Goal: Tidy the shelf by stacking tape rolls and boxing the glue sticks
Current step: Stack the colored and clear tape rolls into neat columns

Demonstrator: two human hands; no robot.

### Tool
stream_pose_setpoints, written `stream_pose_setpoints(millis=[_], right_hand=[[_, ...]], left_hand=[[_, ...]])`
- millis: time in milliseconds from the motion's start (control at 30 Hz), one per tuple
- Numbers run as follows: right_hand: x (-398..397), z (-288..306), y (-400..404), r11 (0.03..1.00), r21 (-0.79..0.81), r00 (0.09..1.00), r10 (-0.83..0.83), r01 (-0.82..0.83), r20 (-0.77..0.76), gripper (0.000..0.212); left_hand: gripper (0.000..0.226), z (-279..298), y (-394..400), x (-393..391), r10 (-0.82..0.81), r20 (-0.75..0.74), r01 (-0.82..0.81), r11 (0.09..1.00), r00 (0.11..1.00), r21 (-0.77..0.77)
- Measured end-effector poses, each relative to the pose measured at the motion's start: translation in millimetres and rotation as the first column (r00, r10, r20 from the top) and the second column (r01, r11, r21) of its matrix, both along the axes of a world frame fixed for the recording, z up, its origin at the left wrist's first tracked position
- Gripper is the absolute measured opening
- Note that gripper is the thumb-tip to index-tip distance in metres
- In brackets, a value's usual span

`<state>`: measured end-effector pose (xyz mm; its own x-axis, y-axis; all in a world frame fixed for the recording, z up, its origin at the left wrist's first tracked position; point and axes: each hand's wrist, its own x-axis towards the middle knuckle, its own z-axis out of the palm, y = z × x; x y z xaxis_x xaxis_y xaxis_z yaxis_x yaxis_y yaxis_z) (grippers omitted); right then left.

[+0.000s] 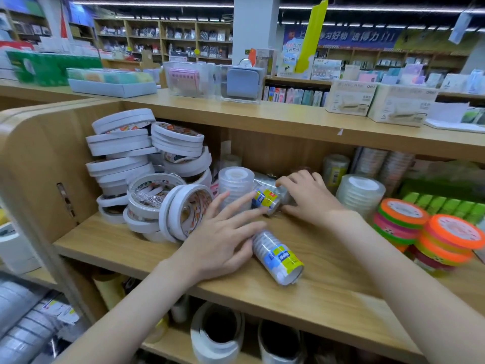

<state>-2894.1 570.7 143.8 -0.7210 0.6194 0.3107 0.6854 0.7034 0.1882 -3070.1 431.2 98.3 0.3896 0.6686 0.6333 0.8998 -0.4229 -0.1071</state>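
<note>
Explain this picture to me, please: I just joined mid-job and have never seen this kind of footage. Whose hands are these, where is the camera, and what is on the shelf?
There is no machine here. One wide-angle camera sits on a person's head and looks forward and down, so both bare arms reach in from the bottom of the picture.

They work on a wooden shelf in a stationery shop. The left hand lies with spread fingers against a wrapped pack of clear tape rolls lying on its side. The right hand curls over a second wrapped pack further back. To the left is an untidy heap of white tape rolls. An upright stack of clear rolls stands behind the hands, and neon rolls sit at the right.

I cannot make out any glue sticks.
</note>
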Motion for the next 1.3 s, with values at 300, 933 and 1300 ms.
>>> stream_pose_setpoints(millis=[300, 933, 1300], right_hand=[[13.8, 11.0, -17.1, 0.985, -0.125, 0.946, 0.074, -0.118, -0.314, 0.036], [6.0, -20.2, -14.3, 0.988, -0.109, 0.955, -0.133, 0.108, -0.263, 0.048], [22.2, -23.7, -23.6, 0.855, -0.513, 0.756, -0.287, -0.075, -0.589, 0.063]], left_hand=[[0.04, -2.1, -0.6, -0.5, 0.114, -0.008, -0.114, 0.993, 0.993, 0.01], [0.041, 3.4, -5.3, 0.1, 0.215, 0.368, -0.264, 0.961, 0.904, 0.086], [0.033, 1.6, -2.0, -0.4, 0.18, 0.203, -0.206, 0.972, 0.962, 0.117]])
